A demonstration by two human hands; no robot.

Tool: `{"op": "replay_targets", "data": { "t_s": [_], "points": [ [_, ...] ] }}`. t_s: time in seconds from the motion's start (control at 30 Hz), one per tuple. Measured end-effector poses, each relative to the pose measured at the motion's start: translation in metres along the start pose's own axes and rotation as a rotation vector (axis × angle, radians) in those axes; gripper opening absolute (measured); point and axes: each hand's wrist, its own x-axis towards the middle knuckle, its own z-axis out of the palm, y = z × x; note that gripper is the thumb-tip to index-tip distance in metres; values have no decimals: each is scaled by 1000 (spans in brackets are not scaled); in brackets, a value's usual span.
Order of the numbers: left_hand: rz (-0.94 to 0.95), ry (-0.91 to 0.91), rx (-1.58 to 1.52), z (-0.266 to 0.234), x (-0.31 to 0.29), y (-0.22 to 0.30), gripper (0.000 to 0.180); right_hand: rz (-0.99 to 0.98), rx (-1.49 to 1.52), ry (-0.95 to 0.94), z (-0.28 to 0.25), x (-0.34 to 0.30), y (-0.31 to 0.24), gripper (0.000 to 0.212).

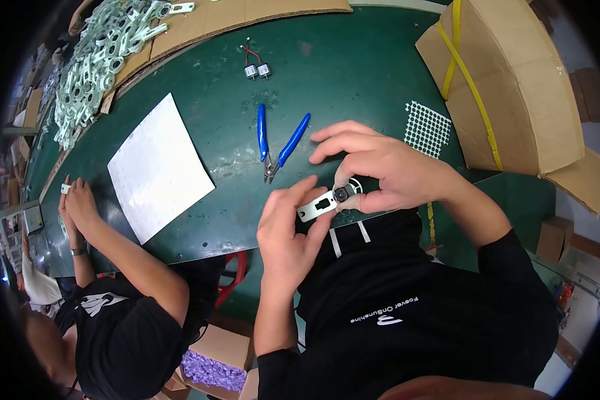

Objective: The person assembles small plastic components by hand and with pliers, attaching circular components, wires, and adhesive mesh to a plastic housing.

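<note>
Near the table's front edge, my left hand [283, 230] is closed on the flat end of a pale plastic bracket [311, 212] with a rectangular cutout and a ring at its other end. The thumb and index finger of my right hand [397, 167] pinch a small round black part [342, 194] at the ring end, its other fingers stretched away. Whether the black part sits fully in the bracket is hidden by the fingers. Blue-handled flush cutters [263, 133] lie spread just beyond my hands. Farther back are two small motors [250, 71] with red and black wires.
A white sheet [160, 170] lies at left on the green table [353, 60]. Pale plastic brackets [90, 80] are heaped on cardboard at far left. At right are a perforated sheet [428, 127] and a cardboard box [513, 87]. A co-worker's hand [81, 207] is at the left.
</note>
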Motion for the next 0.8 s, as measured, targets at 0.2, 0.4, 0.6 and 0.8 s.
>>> {"op": "replay_targets", "data": {
  "t_s": [0.2,0.4,0.6,0.8],
  "points": [
    [1,158,-53,2,1,0,48,52,0,157,5,-7,-2,39],
    [228,225,187,1,7,0,49,415,226,323,11,-11,-11,59],
    [306,222,206,4,10,5,48,602,762,218,33,-4,-16,39],
    [243,221,154,1,11,7,47,575,802,172,29,-7,-17,30]
  ]
}}
